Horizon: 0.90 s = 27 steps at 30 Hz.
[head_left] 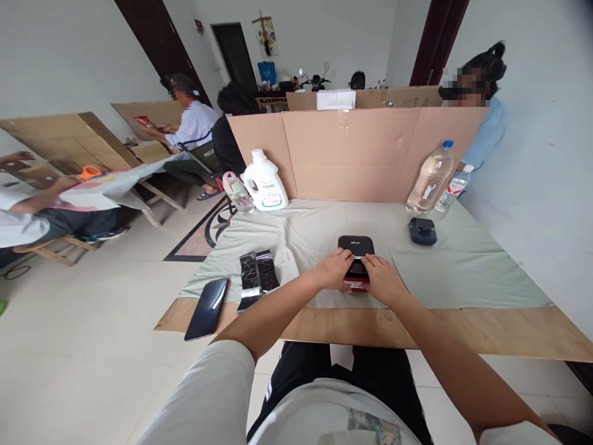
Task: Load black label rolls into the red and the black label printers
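Hands: left hand and right hand both closed on the small black-and-red device, at the cloth's near edge.
Progress: device lid raised (contents hidden); further steps cannot be told.
Left: phone, dark packets.
Far containers: detergent jug capped; water bottle looks nearly empty.

Open cloth lies right of the hands; the phone and foil packets crowd the left.
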{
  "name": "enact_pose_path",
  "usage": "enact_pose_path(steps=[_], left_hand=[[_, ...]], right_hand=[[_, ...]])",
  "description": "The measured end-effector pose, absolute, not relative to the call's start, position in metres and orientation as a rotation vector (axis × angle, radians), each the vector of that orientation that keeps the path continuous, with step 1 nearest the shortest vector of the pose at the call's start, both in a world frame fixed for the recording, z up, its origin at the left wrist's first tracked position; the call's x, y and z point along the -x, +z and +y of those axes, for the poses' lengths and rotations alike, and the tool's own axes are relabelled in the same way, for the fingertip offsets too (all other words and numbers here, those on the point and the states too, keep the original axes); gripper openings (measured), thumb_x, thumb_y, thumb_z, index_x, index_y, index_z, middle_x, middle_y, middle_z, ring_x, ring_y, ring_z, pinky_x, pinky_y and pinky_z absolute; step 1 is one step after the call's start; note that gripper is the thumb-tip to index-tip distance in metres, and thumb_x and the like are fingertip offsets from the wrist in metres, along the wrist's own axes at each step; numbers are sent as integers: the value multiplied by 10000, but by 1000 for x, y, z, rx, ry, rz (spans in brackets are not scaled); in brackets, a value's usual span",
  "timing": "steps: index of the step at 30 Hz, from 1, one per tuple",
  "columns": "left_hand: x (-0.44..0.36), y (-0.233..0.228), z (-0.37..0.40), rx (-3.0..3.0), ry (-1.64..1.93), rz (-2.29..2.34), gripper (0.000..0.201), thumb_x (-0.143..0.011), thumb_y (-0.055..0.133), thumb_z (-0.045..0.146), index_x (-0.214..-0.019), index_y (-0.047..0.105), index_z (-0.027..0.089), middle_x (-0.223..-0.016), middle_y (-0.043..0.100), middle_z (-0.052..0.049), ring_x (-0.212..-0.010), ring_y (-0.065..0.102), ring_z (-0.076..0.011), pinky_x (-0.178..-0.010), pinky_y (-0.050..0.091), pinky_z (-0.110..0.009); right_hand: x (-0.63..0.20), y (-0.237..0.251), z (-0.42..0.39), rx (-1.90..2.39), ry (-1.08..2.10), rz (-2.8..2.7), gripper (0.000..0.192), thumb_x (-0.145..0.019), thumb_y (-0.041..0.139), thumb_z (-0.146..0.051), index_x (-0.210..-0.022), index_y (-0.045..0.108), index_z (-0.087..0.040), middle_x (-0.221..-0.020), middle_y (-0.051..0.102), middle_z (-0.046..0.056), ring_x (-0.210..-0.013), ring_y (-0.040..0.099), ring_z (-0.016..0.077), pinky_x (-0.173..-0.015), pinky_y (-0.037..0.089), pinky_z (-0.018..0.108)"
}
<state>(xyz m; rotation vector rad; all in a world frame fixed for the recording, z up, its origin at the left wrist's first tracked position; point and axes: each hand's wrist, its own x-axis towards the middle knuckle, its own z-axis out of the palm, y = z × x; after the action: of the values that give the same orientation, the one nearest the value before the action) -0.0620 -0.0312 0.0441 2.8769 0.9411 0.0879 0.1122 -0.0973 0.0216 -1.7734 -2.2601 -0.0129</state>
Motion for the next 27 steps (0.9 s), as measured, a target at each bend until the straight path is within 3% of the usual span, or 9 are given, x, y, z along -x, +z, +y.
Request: enact_pose_path(steps=[2,5,10,14,17,19,23,27], left_hand=[[60,41,-33,-2926,46,963,762,-588,806,358,-1240,486,126,-1231,497,-143,-1140,450,-308,-985,374,-368],[57,34,-35,-2937,83,980,581,-679,716,220,-1207,500,110,-1186,512,-165,-1104,462,-308,-952,388,-386],[54,26,-35,-2906,137,953,468,-719,617,156,-1175,523,109,-1154,526,-178,-1102,470,-319,-971,384,-429],[60,20,-41,-2838,269,965,627,-713,639,170,-1303,432,121,-1293,476,-185,-1239,409,-323,-1060,326,-454],[67,7,-50,-2646,437,1151,830,-668,738,287,-1393,343,203,-1497,255,-170,-1384,214,-384,-1099,228,-560],[70,-5,-56,-2427,508,1283,939,-618,789,358,-1421,310,274,-1547,143,-141,-1398,170,-415,-1083,239,-598],[72,-25,-58,-2101,616,1206,807,-704,718,259,-1414,342,333,-1516,234,-96,-1312,412,-296,-1046,410,-431],[86,-23,-33,-2069,723,1200,730,-735,645,148,-1396,397,334,-1520,241,-72,-1318,415,-272,-1055,417,-394]], right_hand=[[-112,20,-96,1780,-14,-2313,590,-729,611,-144,-1306,496,-108,-1343,515,181,-1237,459,310,-1048,344,424],[-109,20,-96,1792,18,-2314,573,-734,550,-103,-1306,505,-107,-1320,539,177,-1209,481,318,-1026,373,429],[-110,23,-92,1834,55,-2291,545,-712,533,-62,-1256,552,-96,-1281,565,188,-1149,520,321,-946,434,414],[-118,5,-95,1697,16,-2232,585,-719,601,-156,-1296,513,-172,-1305,551,139,-1189,497,301,-1006,401,441],[-124,-25,-100,1627,-13,-2047,669,-745,619,-274,-1376,408,-204,-1423,423,136,-1317,375,317,-1058,346,490],[-125,-44,-101,1664,97,-1828,828,-712,659,-398,-1430,300,-196,-1470,340,165,-1348,328,353,-1036,358,532],[-122,-59,-95,1588,532,-1561,994,-672,674,-502,-1466,166,-186,-1412,422,183,-1194,521,342,-898,480,494],[-105,-39,-65,1548,639,-1543,951,-677,686,-495,-1451,213,-210,-1314,536,157,-1023,624,316,-795,519,457]])
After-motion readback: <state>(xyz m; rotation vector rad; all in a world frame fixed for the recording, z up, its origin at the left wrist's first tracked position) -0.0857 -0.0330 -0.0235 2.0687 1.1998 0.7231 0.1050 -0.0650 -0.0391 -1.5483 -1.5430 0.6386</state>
